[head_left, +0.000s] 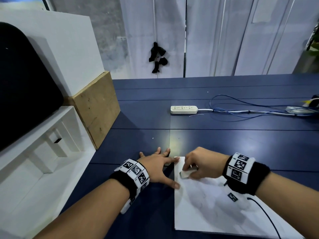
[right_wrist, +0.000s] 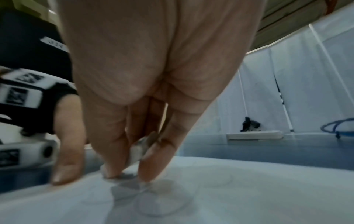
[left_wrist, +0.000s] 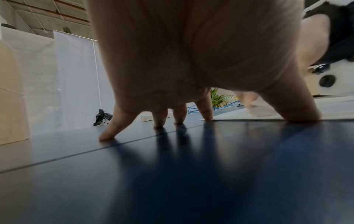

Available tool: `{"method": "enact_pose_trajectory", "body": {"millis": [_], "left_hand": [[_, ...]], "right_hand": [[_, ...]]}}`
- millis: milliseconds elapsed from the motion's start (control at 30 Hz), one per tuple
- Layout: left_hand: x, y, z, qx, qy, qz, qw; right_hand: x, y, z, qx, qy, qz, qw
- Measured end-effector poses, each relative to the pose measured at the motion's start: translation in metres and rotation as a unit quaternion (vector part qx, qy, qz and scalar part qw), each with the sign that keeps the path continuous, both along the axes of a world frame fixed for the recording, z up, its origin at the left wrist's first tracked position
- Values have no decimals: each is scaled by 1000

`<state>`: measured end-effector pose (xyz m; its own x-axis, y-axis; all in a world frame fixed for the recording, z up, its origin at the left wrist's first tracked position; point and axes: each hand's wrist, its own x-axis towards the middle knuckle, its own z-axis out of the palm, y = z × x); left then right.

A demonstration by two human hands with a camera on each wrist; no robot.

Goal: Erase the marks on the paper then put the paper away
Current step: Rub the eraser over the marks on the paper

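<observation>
Where paper (head_left: 212, 209) lies flat on blue table (head_left: 224, 144), near edge, faint grey smudges across sheet. Left hand (head_left: 158, 167): fingers splayed straight, thumb and index tip pressing sheet's left edge, remaining fingertips on table. Right hand (head_left: 202, 165): fingers curled, pinching white eraser (head_left: 185, 174) against sheet's far-left corner. Power strip (head_left: 183, 109), blue cable (head_left: 241, 107): farther back, well apart.

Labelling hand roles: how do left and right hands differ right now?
The left hand is spread flat, thumb and forefinger pressing the paper edge, the rest on the table; the right hand is curled. The left hand holds nothing; the right hand pinches a white eraser against the sheet. Both wear marker wristbands.
</observation>
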<state>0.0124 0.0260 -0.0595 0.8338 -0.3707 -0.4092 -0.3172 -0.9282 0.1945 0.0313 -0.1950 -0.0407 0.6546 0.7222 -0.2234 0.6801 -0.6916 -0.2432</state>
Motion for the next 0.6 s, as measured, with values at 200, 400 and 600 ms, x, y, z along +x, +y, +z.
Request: {"method": "enact_pose_trajectory", "body": {"millis": [200,400,600], "left_hand": [[0,-2,3,4,5,1,1000],[0,-3,6,9,5,9,1000],[0,-6,9,11,8,10,1000]], "right_hand": [[27,5,0,13,-40,-70,997],[7,2,-2,-16,33,-7,999],[31,5,1,1,-28,-77,997]]}}
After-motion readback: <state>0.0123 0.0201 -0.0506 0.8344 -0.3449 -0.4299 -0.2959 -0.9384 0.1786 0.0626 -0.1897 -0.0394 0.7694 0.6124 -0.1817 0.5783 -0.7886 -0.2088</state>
